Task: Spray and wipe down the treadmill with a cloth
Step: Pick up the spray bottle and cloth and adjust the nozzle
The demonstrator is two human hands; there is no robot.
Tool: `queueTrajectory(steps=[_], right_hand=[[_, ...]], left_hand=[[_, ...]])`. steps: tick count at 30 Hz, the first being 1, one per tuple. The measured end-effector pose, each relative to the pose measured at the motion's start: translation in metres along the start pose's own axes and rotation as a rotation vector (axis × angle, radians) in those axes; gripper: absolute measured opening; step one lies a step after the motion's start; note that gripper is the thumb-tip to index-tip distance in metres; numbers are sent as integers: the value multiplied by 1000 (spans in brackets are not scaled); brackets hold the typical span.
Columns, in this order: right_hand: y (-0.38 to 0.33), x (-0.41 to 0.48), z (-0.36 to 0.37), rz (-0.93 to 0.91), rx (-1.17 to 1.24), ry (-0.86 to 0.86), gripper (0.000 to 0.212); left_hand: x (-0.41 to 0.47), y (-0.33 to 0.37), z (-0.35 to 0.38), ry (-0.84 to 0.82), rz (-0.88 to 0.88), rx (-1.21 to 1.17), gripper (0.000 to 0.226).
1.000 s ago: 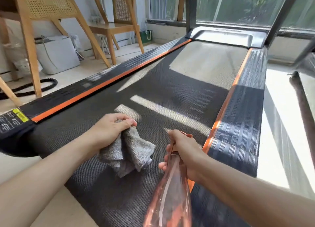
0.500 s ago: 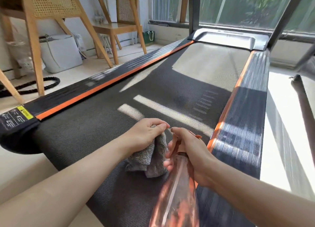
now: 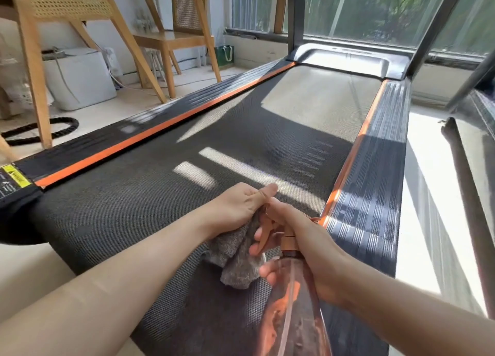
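At the bottom centre of the frame a translucent orange-pink spray bottle (image 3: pixel 292 318) slants up from the lower edge. The right hand (image 3: pixel 308 251) is clamped on its neck, fingers curled round the sprayer head. Just left of it, and touching it at the sprayer, the left hand (image 3: pixel 235 208) is closed tight on a grey cloth (image 3: pixel 238 262). The bunched cloth hangs below the fist, low over the near right part of the belt (image 3: pixel 150 211) of the treadmill (image 3: pixel 345 61); whether it touches the belt cannot be told. The nozzle is hidden between the 2 hands. The dark mesh belt runs from the lower left toward the upper right, crossed by bars of sunlight. A ribbed black side rail (image 3: pixel 375 195) with an orange edge lies along its right, and another rail (image 3: pixel 171 120) with an orange stripe lies along its left. A yellow warning label (image 3: pixel 14 176) sits on that rail's near end at the left edge. Farther off, 2 black uprights (image 3: pixel 296 15) rise from the glossy motor cover at the top. On the floor at the upper left stand 2 wooden chairs (image 3: pixel 171 37) with cane backs, a white box (image 3: pixel 80 80) between them, a black coiled hose (image 3: pixel 61 125) and a small green bag (image 3: pixel 224 54). A window (image 3: pixel 375 7) fills the top right.
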State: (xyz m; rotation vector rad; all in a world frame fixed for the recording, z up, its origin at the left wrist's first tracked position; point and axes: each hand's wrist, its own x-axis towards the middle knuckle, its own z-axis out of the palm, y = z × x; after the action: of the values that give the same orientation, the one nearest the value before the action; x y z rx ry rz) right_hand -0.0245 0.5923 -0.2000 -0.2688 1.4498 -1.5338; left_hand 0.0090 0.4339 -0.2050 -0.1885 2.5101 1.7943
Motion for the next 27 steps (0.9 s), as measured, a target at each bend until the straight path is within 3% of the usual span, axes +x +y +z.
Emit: queueTrajectory(steps=[4, 8, 13, 18, 23, 27], right_hand=[[0, -8, -8, 1, 43, 33, 62], [3, -9, -6, 25, 21, 57, 63], [1, -10, -10, -16, 57, 65, 73], [2, -11, -8, 10, 73, 89, 55], [2, -8, -4, -18, 108, 180, 42], [0, -7, -12, -52, 133, 242, 40]], left_hand=[[2, -8, -10, -18, -76, -291, 40], [6, -14, -4, -21, -101, -249, 20], [6, -17, -7, -68, -94, -291, 43], [5, -16, 5, -122, -50, -304, 49], [15, -8, 18, -9, -77, -155, 58], [18, -8, 10, 105, -90, -175, 44]])
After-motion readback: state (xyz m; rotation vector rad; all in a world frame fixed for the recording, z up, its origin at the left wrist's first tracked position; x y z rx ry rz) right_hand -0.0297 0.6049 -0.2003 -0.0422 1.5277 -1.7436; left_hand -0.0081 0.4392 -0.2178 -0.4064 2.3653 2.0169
